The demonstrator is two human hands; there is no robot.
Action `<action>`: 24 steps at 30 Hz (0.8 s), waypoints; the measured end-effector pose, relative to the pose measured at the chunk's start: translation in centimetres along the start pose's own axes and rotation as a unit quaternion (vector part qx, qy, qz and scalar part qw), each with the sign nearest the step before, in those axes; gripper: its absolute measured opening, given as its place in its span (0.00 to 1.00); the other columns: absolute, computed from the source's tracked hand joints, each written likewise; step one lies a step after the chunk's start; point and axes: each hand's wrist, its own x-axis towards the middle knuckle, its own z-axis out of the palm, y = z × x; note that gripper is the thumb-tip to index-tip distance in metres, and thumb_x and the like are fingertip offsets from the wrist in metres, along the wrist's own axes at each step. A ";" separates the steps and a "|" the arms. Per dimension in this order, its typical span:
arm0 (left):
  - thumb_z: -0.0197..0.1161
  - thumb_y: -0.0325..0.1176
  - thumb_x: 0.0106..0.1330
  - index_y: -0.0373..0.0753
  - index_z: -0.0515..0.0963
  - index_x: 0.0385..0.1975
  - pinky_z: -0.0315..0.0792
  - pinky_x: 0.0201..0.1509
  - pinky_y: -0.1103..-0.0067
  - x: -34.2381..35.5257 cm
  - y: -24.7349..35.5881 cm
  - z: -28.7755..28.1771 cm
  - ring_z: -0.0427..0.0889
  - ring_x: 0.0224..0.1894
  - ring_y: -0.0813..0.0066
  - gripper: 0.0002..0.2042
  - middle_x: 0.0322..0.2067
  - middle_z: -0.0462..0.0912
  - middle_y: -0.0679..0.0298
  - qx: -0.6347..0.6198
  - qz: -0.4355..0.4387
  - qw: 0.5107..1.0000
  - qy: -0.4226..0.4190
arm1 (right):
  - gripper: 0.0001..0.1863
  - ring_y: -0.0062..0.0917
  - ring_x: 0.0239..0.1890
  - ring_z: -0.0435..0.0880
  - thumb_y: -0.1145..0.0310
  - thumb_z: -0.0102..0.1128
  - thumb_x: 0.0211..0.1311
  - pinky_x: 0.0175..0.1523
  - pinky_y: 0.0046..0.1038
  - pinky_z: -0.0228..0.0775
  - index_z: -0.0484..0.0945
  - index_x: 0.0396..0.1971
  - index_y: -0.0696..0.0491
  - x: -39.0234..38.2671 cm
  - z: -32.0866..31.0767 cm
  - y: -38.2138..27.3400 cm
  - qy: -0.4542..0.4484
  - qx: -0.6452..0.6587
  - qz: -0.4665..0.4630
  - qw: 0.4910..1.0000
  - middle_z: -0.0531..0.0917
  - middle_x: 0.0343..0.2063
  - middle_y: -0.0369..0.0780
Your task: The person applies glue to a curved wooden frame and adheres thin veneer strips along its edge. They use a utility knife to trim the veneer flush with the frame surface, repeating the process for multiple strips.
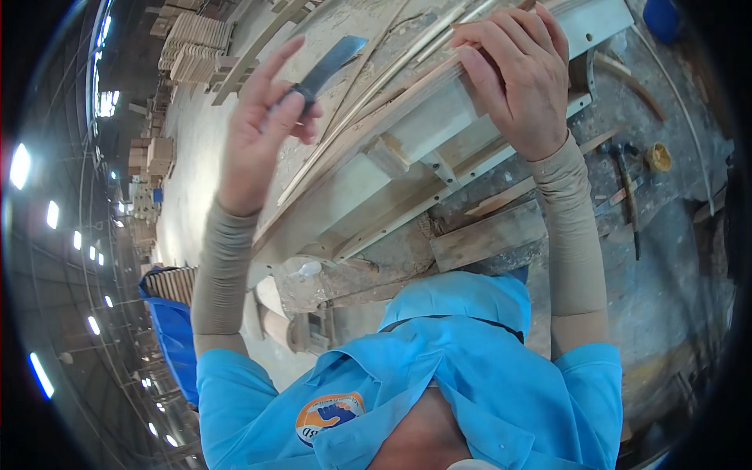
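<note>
In my raised left hand [270,129] is a putty knife [333,64] with a flat, dark blade. Thumb and fingers close around its dark handle, while the index finger points away from it. The hand is slightly blurred and appears apart from the wood. My right hand [513,74] curls over the upper edge of a long, pale wooden frame [352,188], its fingertips partly hidden behind that edge. The frame slants from lower left to upper right, with open compartments and small holes along its near rail.
Thin wooden strips [368,90] run along the frame's far side. Below it lies a wooden board [489,235]. At right are a hammer-like tool [629,196], a yellow round container [659,157] and a hose [681,110]. Stacked wood pieces [196,47] stand far left, a blue sheet [172,329] nearer.
</note>
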 end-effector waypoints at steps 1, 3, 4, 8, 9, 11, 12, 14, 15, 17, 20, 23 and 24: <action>0.51 0.30 0.75 0.41 0.62 0.71 0.74 0.41 0.85 -0.9 -1.1 0.8 0.79 0.36 0.83 0.24 0.32 0.79 0.68 -0.026 -0.003 0.999 0.024 | 0.06 0.31 0.46 0.77 0.64 0.58 0.65 0.65 0.37 0.55 0.81 0.34 0.50 -0.2 0.1 0.3 -0.017 -0.008 -0.016 1.000 0.82 0.34 0.35; 0.47 0.28 0.76 0.42 0.67 0.68 0.76 0.46 0.82 -2.2 -2.4 1.8 0.79 0.38 0.81 0.21 0.34 0.78 0.68 -0.046 -0.017 0.998 0.044 | 0.07 0.27 0.45 0.78 0.60 0.60 0.64 0.65 0.37 0.54 0.80 0.35 0.47 -0.1 1.0 1.2 -0.014 -0.012 -0.052 0.998 0.81 0.32 0.31; 0.47 0.28 0.76 0.40 0.68 0.67 0.76 0.47 0.81 -2.4 -2.4 1.9 0.79 0.39 0.81 0.21 0.35 0.77 0.68 -0.055 -0.017 0.997 0.041 | 0.08 0.27 0.46 0.78 0.60 0.60 0.64 0.65 0.37 0.54 0.80 0.36 0.47 0.0 0.9 1.3 -0.023 -0.017 -0.057 0.998 0.81 0.32 0.31; 0.44 0.27 0.77 0.37 0.74 0.62 0.76 0.51 0.80 -2.1 -3.3 1.4 0.79 0.42 0.80 0.18 0.37 0.76 0.67 -0.060 -0.007 0.998 0.024 | 0.19 0.32 0.59 0.72 0.51 0.64 0.61 0.70 0.42 0.47 0.78 0.47 0.45 -0.1 0.1 0.5 -0.088 -0.028 -0.051 0.994 0.81 0.46 0.32; 0.44 0.27 0.77 0.37 0.75 0.61 0.76 0.51 0.80 -2.1 -3.5 1.3 0.79 0.42 0.80 0.18 0.37 0.76 0.67 -0.059 -0.006 0.998 0.027 | 0.23 0.32 0.62 0.69 0.49 0.65 0.60 0.71 0.43 0.44 0.77 0.50 0.45 -0.2 -0.3 -1.1 -0.090 -0.026 -0.051 0.994 0.79 0.50 0.32; 0.44 0.28 0.77 0.37 0.76 0.60 0.75 0.51 0.81 -2.0 -4.0 1.2 0.78 0.41 0.81 0.17 0.36 0.76 0.68 -0.061 -0.006 0.998 0.025 | 0.35 0.36 0.73 0.56 0.41 0.67 0.55 0.74 0.49 0.31 0.73 0.59 0.43 -1.1 -0.9 -2.9 -0.140 -0.007 -0.034 0.990 0.72 0.63 0.32; 0.45 0.28 0.77 0.37 0.76 0.60 0.75 0.52 0.81 -1.9 -4.2 1.0 0.78 0.41 0.81 0.17 0.36 0.76 0.68 -0.063 -0.007 0.998 0.020 | 0.36 0.37 0.74 0.55 0.41 0.66 0.55 0.74 0.50 0.29 0.72 0.61 0.43 -1.6 -0.8 -3.8 -0.143 0.010 -0.025 0.989 0.71 0.64 0.32; 0.45 0.28 0.77 0.37 0.76 0.60 0.75 0.52 0.81 -1.7 -4.4 0.8 0.77 0.41 0.82 0.17 0.35 0.76 0.69 -0.066 -0.001 0.998 0.010 | 0.37 0.39 0.75 0.51 0.42 0.65 0.57 0.75 0.53 0.24 0.71 0.64 0.43 -2.3 0.0 -5.8 -0.145 0.043 -0.001 0.988 0.69 0.67 0.33; 0.44 0.27 0.77 0.37 0.76 0.60 0.74 0.52 0.82 -1.6 -4.6 0.8 0.76 0.40 0.82 0.18 0.35 0.76 0.69 -0.069 0.007 0.998 0.007 | 0.36 0.39 0.76 0.50 0.44 0.64 0.58 0.74 0.54 0.22 0.70 0.64 0.42 -2.7 0.6 -6.0 -0.157 0.038 0.008 0.987 0.68 0.68 0.32; 0.44 0.27 0.76 0.38 0.77 0.60 0.74 0.52 0.82 -1.6 -4.5 0.7 0.76 0.40 0.83 0.18 0.34 0.76 0.69 -0.072 0.013 0.997 0.004 | 0.34 0.40 0.77 0.47 0.47 0.63 0.61 0.74 0.56 0.19 0.69 0.66 0.42 -3.4 1.5 -6.2 -0.178 0.026 0.029 0.983 0.65 0.69 0.31; 0.44 0.26 0.75 0.38 0.77 0.60 0.74 0.52 0.82 -1.6 -4.7 0.7 0.75 0.40 0.83 0.18 0.33 0.76 0.69 -0.077 0.013 0.997 0.005 | 0.28 0.39 0.77 0.47 0.56 0.59 0.65 0.74 0.55 0.17 0.69 0.66 0.41 -3.6 1.9 -6.7 -0.193 0.002 0.017 0.981 0.66 0.68 0.30; 0.45 0.25 0.75 0.38 0.77 0.59 0.74 0.52 0.82 -1.2 -5.0 0.4 0.75 0.39 0.83 0.18 0.33 0.76 0.69 -0.079 0.019 0.997 -0.002 | 0.25 0.39 0.77 0.48 0.64 0.55 0.68 0.74 0.53 0.16 0.70 0.65 0.40 -3.3 2.2 -7.0 -0.196 0.017 0.032 0.980 0.68 0.67 0.29; 0.45 0.25 0.75 0.38 0.77 0.59 0.74 0.52 0.82 -1.2 -5.1 0.3 0.75 0.39 0.83 0.18 0.33 0.76 0.69 -0.079 0.018 0.997 -0.003 | 0.24 0.39 0.76 0.49 0.66 0.54 0.68 0.75 0.52 0.16 0.71 0.64 0.41 -3.4 2.4 -6.8 -0.191 0.019 0.035 0.981 0.69 0.66 0.29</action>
